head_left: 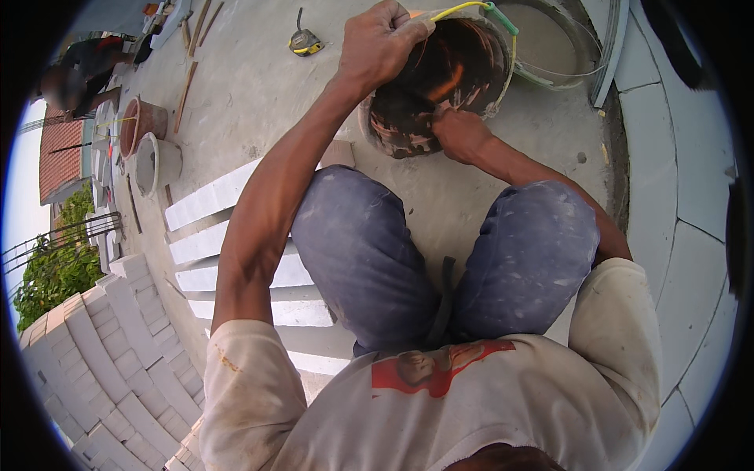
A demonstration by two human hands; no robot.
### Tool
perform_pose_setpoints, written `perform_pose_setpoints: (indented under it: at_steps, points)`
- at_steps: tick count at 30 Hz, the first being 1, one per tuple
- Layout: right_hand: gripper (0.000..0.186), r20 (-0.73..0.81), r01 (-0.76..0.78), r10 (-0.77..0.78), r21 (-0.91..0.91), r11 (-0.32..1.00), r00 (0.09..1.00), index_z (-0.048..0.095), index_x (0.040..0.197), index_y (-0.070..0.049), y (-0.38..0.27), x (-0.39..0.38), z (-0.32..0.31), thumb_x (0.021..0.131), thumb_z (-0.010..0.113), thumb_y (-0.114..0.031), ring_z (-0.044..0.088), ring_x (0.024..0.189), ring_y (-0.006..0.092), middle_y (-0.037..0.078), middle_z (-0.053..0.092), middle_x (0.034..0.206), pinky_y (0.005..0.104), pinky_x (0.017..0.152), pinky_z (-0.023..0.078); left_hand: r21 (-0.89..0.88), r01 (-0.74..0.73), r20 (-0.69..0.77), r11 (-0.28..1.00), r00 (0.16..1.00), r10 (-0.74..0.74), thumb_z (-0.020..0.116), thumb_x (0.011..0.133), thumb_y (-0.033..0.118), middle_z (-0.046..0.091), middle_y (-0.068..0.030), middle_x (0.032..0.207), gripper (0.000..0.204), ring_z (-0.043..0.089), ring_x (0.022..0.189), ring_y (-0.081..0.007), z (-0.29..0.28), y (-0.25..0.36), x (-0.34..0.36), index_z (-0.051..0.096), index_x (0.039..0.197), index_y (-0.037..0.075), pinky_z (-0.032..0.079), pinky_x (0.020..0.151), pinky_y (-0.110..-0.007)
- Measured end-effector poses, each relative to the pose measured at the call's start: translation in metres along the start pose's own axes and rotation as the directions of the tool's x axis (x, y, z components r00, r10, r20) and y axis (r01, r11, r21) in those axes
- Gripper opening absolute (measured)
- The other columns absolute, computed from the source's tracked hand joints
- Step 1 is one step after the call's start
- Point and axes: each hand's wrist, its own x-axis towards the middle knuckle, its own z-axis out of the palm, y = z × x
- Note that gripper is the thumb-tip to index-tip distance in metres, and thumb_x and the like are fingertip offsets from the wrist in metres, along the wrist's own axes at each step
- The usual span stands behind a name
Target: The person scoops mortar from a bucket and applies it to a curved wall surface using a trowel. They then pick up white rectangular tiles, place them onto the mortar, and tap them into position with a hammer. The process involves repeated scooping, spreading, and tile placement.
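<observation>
Between my knees and the far side, a bucket [493, 67] lies tilted, its mouth toward me. Dried mortar crusts its dark inside, where an orange glow shows. A yellow handle with a green grip [500, 17] arches over its far rim. My left hand [385, 39] is closed on the rim at the upper left. My right hand [465, 135] is at the bucket's near right edge, its fingers curled inside the mouth; what they hold, if anything, is lost in the shadow. Beyond it stands a second bucket [585, 59] with grey contents and a wire handle.
A tape measure [305, 42] lies on the concrete floor. White blocks [212, 196] lie in a row at my left, with a block stack [118, 353] behind. Two buckets [159, 163] and another person [78, 74] are farther left. A block wall [652, 157] runs along my right.
</observation>
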Motion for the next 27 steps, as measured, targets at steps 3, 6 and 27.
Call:
perform_pose_setpoints:
  at_steps: [3,6,27]
  points:
    - [0.034,-0.085,0.092,-0.071,0.280,0.956,0.994,0.074,0.119,0.003,0.026,0.011,0.012,0.089,0.067,-0.011,0.077,0.087,0.0311,0.025,0.073,0.089,0.0440,0.083,0.061,0.047,-0.008,0.032,0.999,0.999,0.006,0.074,0.087,0.039,0.072,-0.0209,0.095,0.035,0.071,0.087,-0.0321,-0.005,-0.006,0.008,0.073,0.094,0.005,0.054,0.076,-0.050]
    - [0.031,-0.032,0.039,-0.024,0.656,0.754,0.999,0.072,0.119,0.005,0.024,0.021,0.003,0.093,0.066,-0.012,0.074,0.072,0.0256,0.020,0.071,0.079,0.0424,0.068,0.059,-0.106,0.088,-0.120,0.990,0.988,-0.100,0.080,0.092,0.030,0.055,0.0034,0.070,0.034,0.048,0.066,-0.0072,-0.008,-0.014,0.006,0.062,0.079,0.004,0.042,0.060,-0.028]
    - [0.028,0.105,-0.088,0.156,0.990,-0.111,0.982,0.066,0.115,0.003,0.034,-0.083,-0.098,0.106,0.063,-0.022,0.055,0.055,0.0089,0.006,0.061,0.082,0.0262,0.042,0.045,-0.233,0.288,-0.323,0.929,0.878,-0.354,0.081,0.089,0.028,0.060,-0.0036,0.072,0.034,0.051,0.068,-0.0138,-0.037,-0.037,0.028,0.066,0.079,-0.001,0.044,0.064,-0.034]
